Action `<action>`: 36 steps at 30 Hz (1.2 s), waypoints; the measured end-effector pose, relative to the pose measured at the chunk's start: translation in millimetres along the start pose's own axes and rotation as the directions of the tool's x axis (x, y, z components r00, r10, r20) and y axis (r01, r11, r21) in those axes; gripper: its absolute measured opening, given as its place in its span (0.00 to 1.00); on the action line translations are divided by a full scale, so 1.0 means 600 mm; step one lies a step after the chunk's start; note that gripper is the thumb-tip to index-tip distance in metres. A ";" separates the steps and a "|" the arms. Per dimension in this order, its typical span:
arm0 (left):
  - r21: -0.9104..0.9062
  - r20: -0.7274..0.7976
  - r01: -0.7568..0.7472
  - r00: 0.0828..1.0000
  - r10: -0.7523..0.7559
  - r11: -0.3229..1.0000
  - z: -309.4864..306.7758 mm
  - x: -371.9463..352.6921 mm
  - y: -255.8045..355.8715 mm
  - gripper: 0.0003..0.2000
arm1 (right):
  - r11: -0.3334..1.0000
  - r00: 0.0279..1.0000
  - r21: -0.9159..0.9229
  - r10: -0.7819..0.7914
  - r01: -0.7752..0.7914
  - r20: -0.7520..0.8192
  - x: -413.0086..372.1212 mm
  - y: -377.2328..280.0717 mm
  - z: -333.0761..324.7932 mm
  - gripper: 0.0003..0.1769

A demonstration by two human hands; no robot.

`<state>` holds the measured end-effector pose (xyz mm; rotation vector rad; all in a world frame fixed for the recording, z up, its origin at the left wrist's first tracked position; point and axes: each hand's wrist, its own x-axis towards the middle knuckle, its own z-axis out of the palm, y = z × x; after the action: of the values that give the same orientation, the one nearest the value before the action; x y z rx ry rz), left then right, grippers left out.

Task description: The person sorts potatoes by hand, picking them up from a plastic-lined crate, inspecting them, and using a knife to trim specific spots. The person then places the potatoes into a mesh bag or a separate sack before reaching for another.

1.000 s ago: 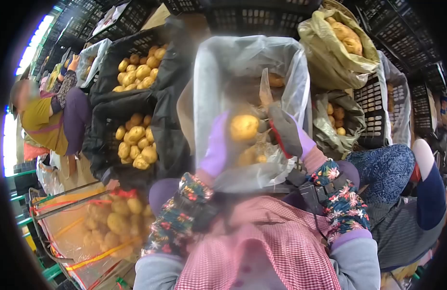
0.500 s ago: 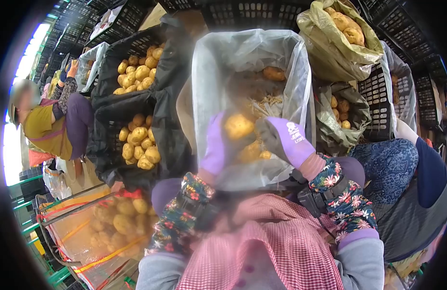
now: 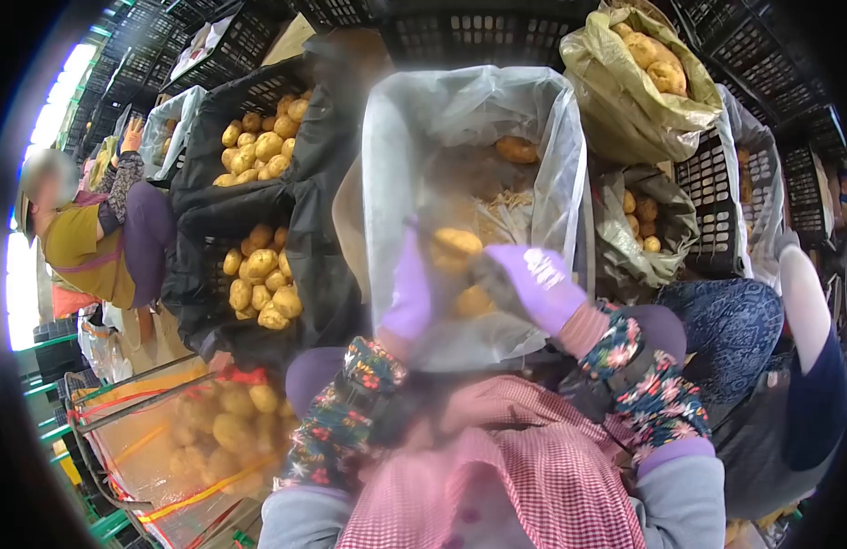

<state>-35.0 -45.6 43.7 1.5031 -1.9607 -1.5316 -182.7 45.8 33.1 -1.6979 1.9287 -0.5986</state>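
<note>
From the left, we see a co-worker (image 3: 94,242) in a mustard top, seated with one hand raised, and below that person a clear bag (image 3: 121,448) of potatoes with red and orange edging. Next come two black liners (image 3: 318,210), one behind the other, each holding a heap of yellow potatoes. In the middle stands a bin (image 3: 384,156) lined with whitish plastic. Over it, the left hand (image 3: 408,288), in a lilac glove, points away from the body, its fingers bent against the near-left side of a potato (image 3: 458,245) and closed on it. We find this potato oval, yellow-tan and smooth, held level between the two hands, its left end blurred. The right hand (image 3: 538,284), gloved alike, reaches in from the right with its back turned up; white print (image 3: 544,265) on it is too blurred for us to read. Its dark fingers curl toward the potato's right end, and we cannot tell how far they are open or whether they hold anything. Inside the bin lie a browner potato and pale scraps (image 3: 510,201). At the right we see an olive sack (image 3: 588,82) of potatoes, a smaller sack (image 3: 615,224) and someone's patterned trousers (image 3: 725,320).
</note>
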 end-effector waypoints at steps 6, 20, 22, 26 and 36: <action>0.067 -0.049 -0.268 0.961 0.271 0.961 -0.001 0.003 -0.024 0.40 | 0.999 0.998 0.010 0.049 -0.049 0.042 0.001 0.015 0.007 0.10; -0.094 0.012 -0.284 0.958 0.286 0.954 -0.002 0.005 -0.053 0.37 | 0.998 0.997 0.019 0.065 -0.065 0.032 -0.002 -0.018 -0.014 0.17; -0.132 0.015 -0.226 0.973 0.229 0.965 -0.007 0.001 -0.040 0.36 | 0.986 0.991 0.135 0.088 -0.102 0.103 -0.001 -0.017 -0.001 0.17; 0.109 -0.146 -0.359 0.917 0.372 0.927 -0.002 -0.002 -0.050 0.37 | 0.979 0.993 0.168 0.116 -0.116 0.007 -0.001 -0.017 0.004 0.17; 0.386 -0.251 -0.472 0.773 0.583 0.792 0.039 0.014 -0.098 0.42 | 0.965 0.974 0.147 0.223 -0.216 -0.035 0.003 -0.030 0.011 0.17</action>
<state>-21.7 -34.2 -17.5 1.0605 -2.1936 -0.6837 -165.0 41.8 38.8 -1.3710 2.0241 -0.6819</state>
